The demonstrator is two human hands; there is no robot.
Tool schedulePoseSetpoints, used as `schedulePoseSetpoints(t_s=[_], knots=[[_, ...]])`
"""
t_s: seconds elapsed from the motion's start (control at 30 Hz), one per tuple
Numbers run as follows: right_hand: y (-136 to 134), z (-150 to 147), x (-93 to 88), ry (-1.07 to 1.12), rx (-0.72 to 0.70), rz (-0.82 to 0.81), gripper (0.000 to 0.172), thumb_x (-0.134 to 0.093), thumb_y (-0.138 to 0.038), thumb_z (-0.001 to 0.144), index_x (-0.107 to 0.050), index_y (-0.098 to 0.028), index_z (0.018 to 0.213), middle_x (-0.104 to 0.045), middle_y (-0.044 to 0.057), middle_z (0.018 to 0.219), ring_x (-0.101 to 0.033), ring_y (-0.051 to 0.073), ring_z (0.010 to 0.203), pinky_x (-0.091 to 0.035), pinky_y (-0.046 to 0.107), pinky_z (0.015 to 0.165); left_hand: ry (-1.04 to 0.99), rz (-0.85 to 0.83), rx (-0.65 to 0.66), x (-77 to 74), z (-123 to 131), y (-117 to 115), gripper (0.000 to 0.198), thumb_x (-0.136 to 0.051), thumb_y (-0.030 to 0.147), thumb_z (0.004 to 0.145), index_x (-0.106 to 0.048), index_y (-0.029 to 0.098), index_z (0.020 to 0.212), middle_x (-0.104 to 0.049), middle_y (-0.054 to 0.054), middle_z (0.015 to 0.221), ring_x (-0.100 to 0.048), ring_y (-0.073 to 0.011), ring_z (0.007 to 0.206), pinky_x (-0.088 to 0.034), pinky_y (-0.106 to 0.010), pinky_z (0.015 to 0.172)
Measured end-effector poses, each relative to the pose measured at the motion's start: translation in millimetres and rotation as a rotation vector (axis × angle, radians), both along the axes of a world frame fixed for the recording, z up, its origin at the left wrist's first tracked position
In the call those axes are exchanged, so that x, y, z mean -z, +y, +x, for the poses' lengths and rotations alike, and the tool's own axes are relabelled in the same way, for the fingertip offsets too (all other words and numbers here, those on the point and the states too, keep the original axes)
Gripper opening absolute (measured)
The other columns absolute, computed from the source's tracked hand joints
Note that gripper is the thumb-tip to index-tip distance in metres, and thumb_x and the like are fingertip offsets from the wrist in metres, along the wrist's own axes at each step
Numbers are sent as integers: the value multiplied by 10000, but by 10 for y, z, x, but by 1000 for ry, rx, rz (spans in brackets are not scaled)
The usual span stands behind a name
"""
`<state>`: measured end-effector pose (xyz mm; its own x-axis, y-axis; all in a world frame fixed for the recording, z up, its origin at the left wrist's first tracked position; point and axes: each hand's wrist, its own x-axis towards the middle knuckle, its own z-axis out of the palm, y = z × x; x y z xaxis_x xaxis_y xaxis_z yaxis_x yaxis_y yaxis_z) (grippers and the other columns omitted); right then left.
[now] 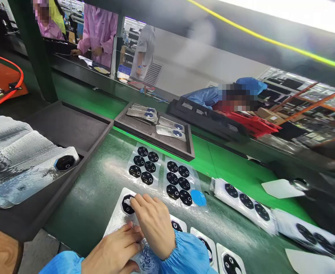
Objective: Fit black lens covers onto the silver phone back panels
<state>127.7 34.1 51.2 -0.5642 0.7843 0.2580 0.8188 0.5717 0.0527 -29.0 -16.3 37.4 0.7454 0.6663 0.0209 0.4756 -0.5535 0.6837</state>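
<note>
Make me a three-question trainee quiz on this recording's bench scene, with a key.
1. Multiple choice: where are the right hand's fingertips?
A) inside a grey tray
B) at the black patch on the near silver panel
C) on the red hose

2. True or false: a blue disc lies beside the black discs of the right-hand flat clear sheet.

3. Count: how many black discs show on the left-hand flat clear sheet?

Key: 1. B; 2. True; 3. Six.
</note>
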Motion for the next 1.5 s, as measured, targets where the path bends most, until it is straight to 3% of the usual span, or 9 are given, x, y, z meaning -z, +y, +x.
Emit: schedulePoseSetpoints(t_s=[0.43,0.8,1.2,1.5], knots=[[118,41,-71,-77,-54,-98,188,-708,-155,859,-565,-217,753,-628,-27,739,-525,175,669,-287,342,589,-3,6,10,50,-19,-21,358,-672,206,888,-590,202,1236,-604,-57,1373,-494,-225,1339,-325,-384,1180],[99,46,-67,-51,-41,-68,232,-793,-154,773,-571,-216,744,-614,-30,724,-518,184,656,-279,346,587,-44,14,-9,35,-26,-29,342,-680,207,879,-606,213,1212,-629,-49,1341,-528,-209,1309,-328,-361,1178],[122,43,-71,-42,-56,-47,230,-791,-153,773,-573,-216,738,-617,-32,721,-517,181,652,-272,344,583,3,48,24,90,-24,-15,388,-695,229,870,-594,158,1237,-604,-87,1369,-495,-211,1337,-288,-352,1190],[98,33,-44,-58,-45,-45,224,-756,-152,812,-558,-219,732,-606,-30,720,-513,177,652,-271,346,580,-30,6,-9,63,-24,-28,356,-686,197,874,-609,198,1222,-621,-59,1350,-508,-224,1327,-330,-366,1177]])
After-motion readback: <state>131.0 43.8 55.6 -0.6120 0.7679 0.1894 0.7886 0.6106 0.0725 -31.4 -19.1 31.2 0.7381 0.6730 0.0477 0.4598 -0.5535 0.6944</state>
